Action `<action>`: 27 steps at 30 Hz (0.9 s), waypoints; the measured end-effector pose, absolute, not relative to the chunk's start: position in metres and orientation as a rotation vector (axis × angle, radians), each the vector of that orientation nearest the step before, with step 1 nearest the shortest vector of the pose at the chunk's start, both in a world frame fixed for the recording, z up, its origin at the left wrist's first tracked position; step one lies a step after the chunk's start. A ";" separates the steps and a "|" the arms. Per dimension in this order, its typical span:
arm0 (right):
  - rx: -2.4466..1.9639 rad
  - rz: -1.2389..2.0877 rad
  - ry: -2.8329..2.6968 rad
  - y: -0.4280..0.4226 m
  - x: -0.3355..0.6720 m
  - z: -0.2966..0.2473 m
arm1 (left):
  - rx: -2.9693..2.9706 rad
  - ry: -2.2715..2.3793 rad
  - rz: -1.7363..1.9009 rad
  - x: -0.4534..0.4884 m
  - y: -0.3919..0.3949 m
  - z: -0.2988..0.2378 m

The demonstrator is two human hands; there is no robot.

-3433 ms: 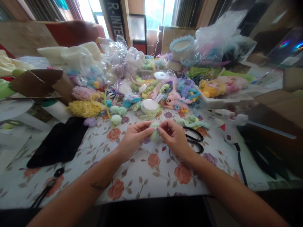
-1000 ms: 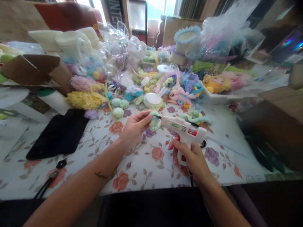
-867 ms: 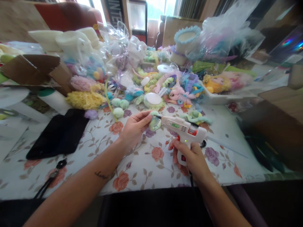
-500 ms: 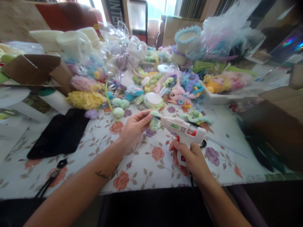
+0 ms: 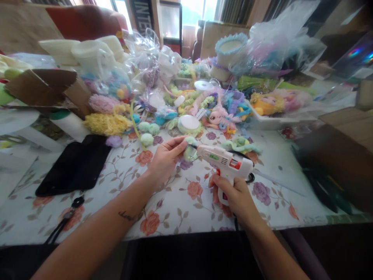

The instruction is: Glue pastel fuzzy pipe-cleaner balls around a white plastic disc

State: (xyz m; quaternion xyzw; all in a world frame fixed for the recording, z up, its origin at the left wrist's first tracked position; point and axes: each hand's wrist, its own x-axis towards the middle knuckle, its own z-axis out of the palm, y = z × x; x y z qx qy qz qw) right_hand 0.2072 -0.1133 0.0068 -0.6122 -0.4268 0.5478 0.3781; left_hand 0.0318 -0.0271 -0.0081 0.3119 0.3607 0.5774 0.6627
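My right hand [image 5: 230, 192] is closed round the handle of a white hot glue gun [image 5: 224, 159], its nozzle pointing left. My left hand [image 5: 167, 155] pinches a small pale green fuzzy piece [image 5: 190, 140] between thumb and fingertips. The nozzle tip is right beside this piece; I cannot tell whether they touch. More of the pale green fuzz hangs below the fingertips. Behind the hands lies a round white disc [image 5: 189, 122] ringed with pale green yarn. Several pale green pompoms [image 5: 147, 139] rest to the left of it.
A black phone-like device [image 5: 74, 165] with a strap lies at left, near a brown cardboard box [image 5: 40, 87]. Plush yarn pieces and a pink plush figure [image 5: 223, 116] crowd the back. At right are a white tray [image 5: 274, 122] and a dark box [image 5: 340, 155].
The glue gun has tilted or shifted very slightly at the nozzle. Both hands stay almost where they were, and the view has moved a little.
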 end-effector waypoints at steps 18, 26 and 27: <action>-1.543 1.385 -1.077 -0.114 0.207 0.005 | 0.729 0.845 1.318 0.032 -0.029 -0.007; -1.531 1.385 -1.068 -0.113 0.207 0.006 | 0.745 0.835 1.304 0.033 -0.029 -0.009; -1.525 1.388 -1.068 -0.113 0.207 0.006 | 0.744 0.836 1.307 0.033 -0.029 -0.009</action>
